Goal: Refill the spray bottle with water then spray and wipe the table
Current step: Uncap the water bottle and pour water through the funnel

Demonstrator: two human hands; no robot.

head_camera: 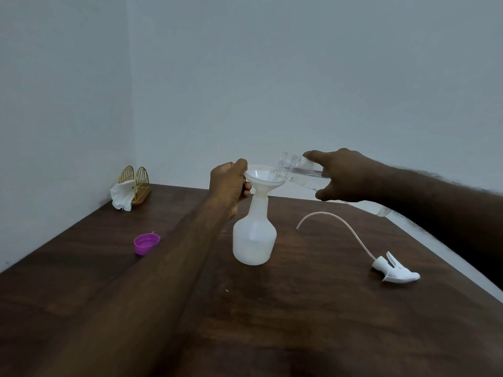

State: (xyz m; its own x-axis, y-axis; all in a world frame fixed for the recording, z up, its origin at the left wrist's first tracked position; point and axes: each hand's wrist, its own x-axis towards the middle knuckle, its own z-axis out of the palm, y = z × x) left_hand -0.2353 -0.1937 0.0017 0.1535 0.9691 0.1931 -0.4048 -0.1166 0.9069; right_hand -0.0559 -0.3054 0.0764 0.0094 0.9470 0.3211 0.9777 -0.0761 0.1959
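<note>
Spray bottle (254, 238) on dark table (326, 322), grey walls (299, 77)

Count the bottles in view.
2: a white translucent plastic spray bottle standing centre, under a white funnel, and a clear plastic water bottle tilted in the right hand. None appears hidden.

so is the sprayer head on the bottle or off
Off. The sprayer head lies on the table, tube trailing, apart from the spray bottle, whose neck holds a funnel.

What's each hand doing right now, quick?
Left hand: grips the white plastic funnel seated in the translucent white spray bottle.
Right hand: grips the tilted clear plastic water bottle.
</note>
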